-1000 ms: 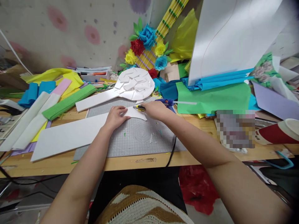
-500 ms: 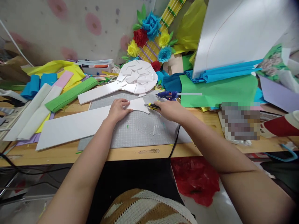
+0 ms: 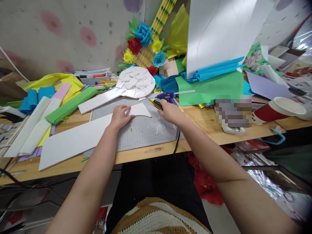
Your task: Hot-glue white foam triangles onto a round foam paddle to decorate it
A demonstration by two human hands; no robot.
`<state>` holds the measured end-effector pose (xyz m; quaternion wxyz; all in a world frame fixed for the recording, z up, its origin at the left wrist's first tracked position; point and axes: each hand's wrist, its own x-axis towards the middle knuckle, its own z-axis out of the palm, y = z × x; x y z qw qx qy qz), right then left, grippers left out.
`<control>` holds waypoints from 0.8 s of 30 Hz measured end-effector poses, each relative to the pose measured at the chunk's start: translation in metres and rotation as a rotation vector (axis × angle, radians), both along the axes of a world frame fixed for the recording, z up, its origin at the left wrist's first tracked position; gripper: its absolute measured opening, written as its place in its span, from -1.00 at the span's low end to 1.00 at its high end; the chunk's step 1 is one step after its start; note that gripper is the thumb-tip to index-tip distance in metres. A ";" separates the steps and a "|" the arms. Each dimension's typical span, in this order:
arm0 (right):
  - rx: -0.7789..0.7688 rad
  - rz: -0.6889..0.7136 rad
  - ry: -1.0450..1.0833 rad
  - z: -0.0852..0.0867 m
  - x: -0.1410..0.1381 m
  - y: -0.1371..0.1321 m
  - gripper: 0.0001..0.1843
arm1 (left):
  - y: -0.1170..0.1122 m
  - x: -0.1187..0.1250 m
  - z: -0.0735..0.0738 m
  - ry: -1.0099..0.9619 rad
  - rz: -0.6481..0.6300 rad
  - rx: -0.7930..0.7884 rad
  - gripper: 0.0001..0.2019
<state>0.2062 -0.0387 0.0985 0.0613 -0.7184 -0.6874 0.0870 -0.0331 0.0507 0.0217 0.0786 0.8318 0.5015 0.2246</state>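
The left hand (image 3: 120, 117) presses flat and open on a white board (image 3: 73, 138) lying on the gray mat (image 3: 146, 131), near the desk (image 3: 207, 125) edge. At 3 o'clock from it, the right hand (image 3: 170, 112) is closed around a yellow knife (image 3: 156, 103), just off the board's tip. A blue glue gun (image 3: 167, 96) lies just behind. At 3 o'clock a red cup (image 3: 278, 110) lies tipped over; what is inside cannot be seen. Paper rolls (image 3: 58, 104) crowd 10 o'clock.
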 end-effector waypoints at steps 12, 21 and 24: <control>-0.039 -0.066 0.766 -0.020 -0.028 0.065 -0.54 | -0.032 -0.007 0.020 -0.115 -0.206 0.294 -0.55; 0.062 -0.070 0.491 -0.018 -0.030 0.068 -0.37 | -0.019 -0.006 -0.003 -0.020 -0.221 0.239 -0.63; 0.091 -0.037 0.348 -0.015 -0.037 0.064 -0.42 | -0.019 -0.003 -0.008 -0.011 -0.208 0.221 -0.65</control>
